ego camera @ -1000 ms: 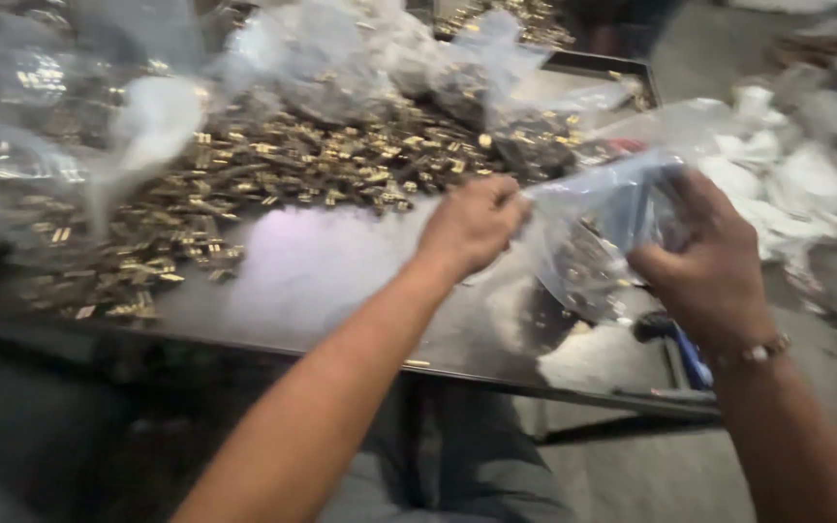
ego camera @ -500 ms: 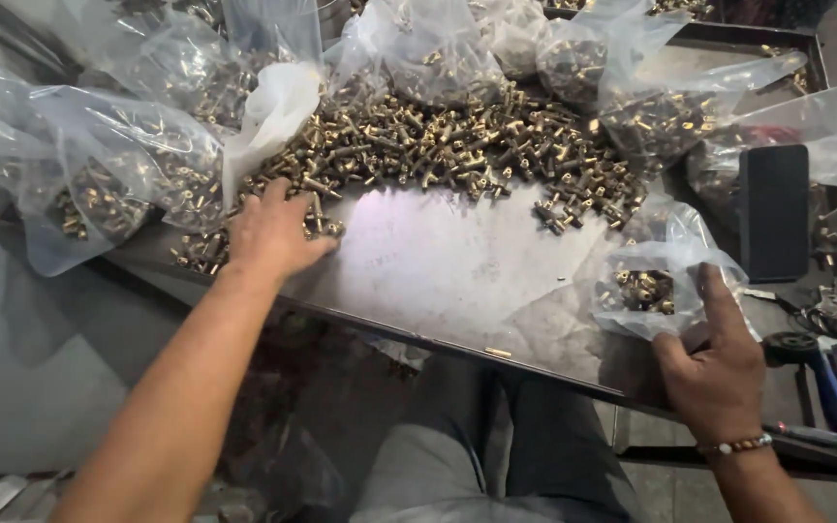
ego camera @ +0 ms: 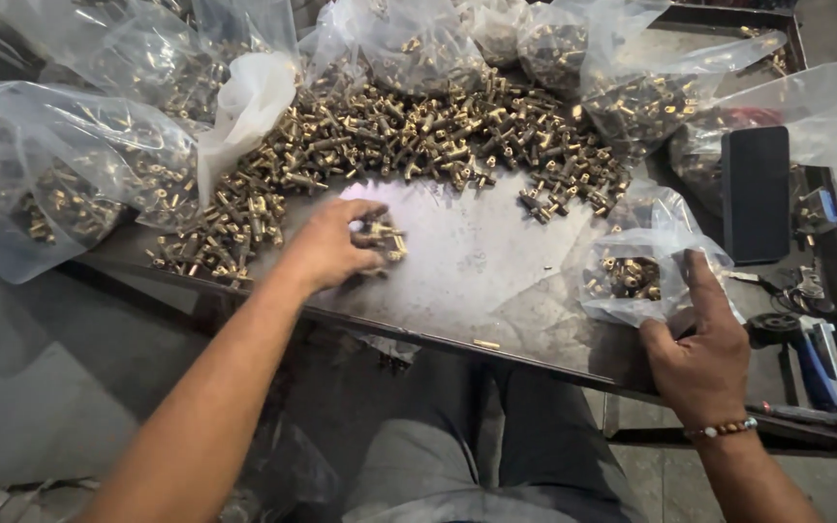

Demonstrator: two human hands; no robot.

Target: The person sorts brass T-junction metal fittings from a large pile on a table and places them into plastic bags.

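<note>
My left hand rests on the metal table with its fingers curled around a few small brass fittings. A long heap of the same brass fittings lies across the far part of the table. My right hand grips the lower edge of a small clear plastic bag that holds some fittings, near the table's front right edge. A bead bracelet sits on my right wrist.
Several clear bags full of fittings crowd the left and back of the table. A black phone lies at the right, with tools beside it. One loose fitting sits at the front edge. My legs show below.
My left hand has come back from the left end of the heap toward the middle of the table with a few fittings. My right hand still holds the small bag.
</note>
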